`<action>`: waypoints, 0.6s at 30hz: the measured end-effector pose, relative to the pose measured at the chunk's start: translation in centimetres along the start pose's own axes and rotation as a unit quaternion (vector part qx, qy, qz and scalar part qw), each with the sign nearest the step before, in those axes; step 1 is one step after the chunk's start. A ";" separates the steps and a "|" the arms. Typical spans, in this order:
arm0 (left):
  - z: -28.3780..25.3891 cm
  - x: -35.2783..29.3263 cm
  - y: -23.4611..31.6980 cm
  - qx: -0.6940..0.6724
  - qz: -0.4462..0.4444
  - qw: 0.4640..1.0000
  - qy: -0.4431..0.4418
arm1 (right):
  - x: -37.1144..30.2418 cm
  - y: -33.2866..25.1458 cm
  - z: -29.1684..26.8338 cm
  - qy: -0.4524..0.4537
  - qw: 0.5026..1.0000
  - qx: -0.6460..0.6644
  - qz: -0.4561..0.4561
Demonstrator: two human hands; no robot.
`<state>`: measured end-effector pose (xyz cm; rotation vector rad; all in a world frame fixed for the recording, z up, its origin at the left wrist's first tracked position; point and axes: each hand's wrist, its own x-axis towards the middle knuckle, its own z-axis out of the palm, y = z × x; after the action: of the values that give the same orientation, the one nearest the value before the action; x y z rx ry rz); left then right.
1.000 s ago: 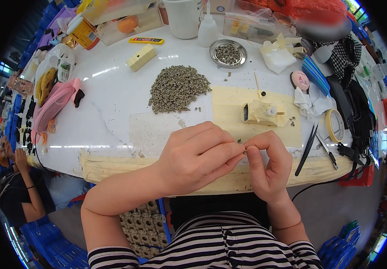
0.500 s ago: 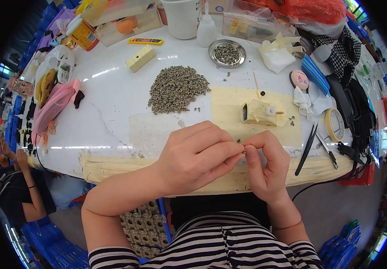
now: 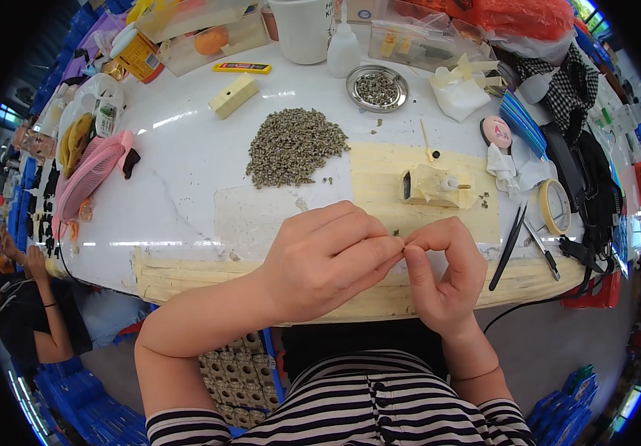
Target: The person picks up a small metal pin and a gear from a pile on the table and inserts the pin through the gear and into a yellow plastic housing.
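My left hand (image 3: 331, 256) and my right hand (image 3: 447, 275) meet fingertip to fingertip above the table's near part. Both are closed in a pinch on a small metal part, now almost wholly hidden by the fingers. Just beyond the fingertips lies another tiny metal piece (image 3: 396, 233). A heap of small grey-brown metal parts (image 3: 294, 149) sits farther off to the left. Behind my right hand stands a tape-wrapped block (image 3: 428, 186) with a white nozzle-like piece and a thin stick on it, on a yellowish taped sheet (image 3: 380, 167).
A round metal dish (image 3: 377, 89) holds more small parts. Black tweezers (image 3: 508, 249), a craft knife (image 3: 543, 249) and a tape roll (image 3: 555, 207) lie at right. A cream block (image 3: 232, 97) and a pink mesh pouch (image 3: 94, 175) are at left. Another person (image 3: 45, 320) sits at far left.
My right hand has shifted slightly right and turned a little. The small metal part, visible between the fingertips before, is now mostly covered. My left hand has barely moved.
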<state>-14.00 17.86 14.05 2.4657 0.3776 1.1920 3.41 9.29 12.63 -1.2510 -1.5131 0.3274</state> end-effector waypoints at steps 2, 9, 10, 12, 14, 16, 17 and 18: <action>0.1 0.0 0.0 0.003 -0.004 1.000 -0.001 | 0.1 -0.1 0.2 0.013 1.000 -0.006 -0.014; 0.0 0.2 0.1 -0.002 -0.003 1.000 0.006 | 0.1 -0.1 0.0 0.009 1.000 -0.017 -0.004; 0.0 0.2 0.1 -0.004 -0.001 1.000 0.006 | 0.1 -0.1 0.0 0.004 1.000 -0.019 0.006; -0.1 0.2 0.1 -0.007 0.000 1.000 0.005 | 0.0 0.0 0.0 -0.008 1.000 -0.011 0.016; -0.1 0.3 0.1 -0.008 -0.001 1.000 0.004 | -0.1 0.0 0.0 -0.016 1.000 -0.003 0.026; -0.1 0.3 0.1 -0.008 -0.002 1.000 0.004 | -0.1 0.0 0.0 -0.020 0.999 0.005 0.036; -0.1 0.3 0.2 -0.007 -0.002 1.000 0.004 | -0.1 0.0 0.0 -0.017 0.999 0.008 0.030; 0.0 0.3 0.2 -0.005 -0.002 1.000 0.004 | -0.1 0.0 -0.1 -0.014 1.000 0.010 0.025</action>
<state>-13.84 17.81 14.33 2.4500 0.3779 1.2005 3.43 9.21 12.65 -1.2751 -1.4997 0.3936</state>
